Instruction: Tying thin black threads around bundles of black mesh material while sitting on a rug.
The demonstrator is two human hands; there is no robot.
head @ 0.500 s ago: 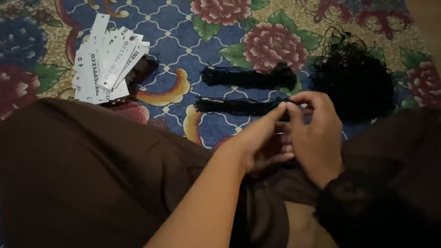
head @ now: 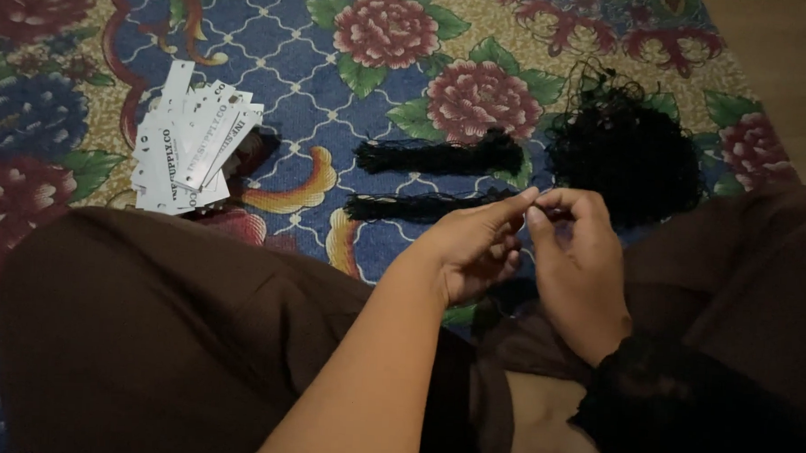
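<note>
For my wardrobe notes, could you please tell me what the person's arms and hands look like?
The left hand and its forearm are bare, with no sleeve showing. The right hand is bare too, and its wrist ends in a dark, lacy-looking sleeve cuff. No rings or watch are visible.

A fanned stack of white paper tags (head: 191, 143) lay on the floral carpet (head: 354, 82); bare tan floor (head: 784, 61) showed beyond its edge; brown trousers (head: 149, 334) filled the foreground.

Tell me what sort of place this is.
Probably a home floor used for handwork: a person sits on a floral carpet, with bundles of black thread, a loose black thread pile and white paper tags beside them.
</note>
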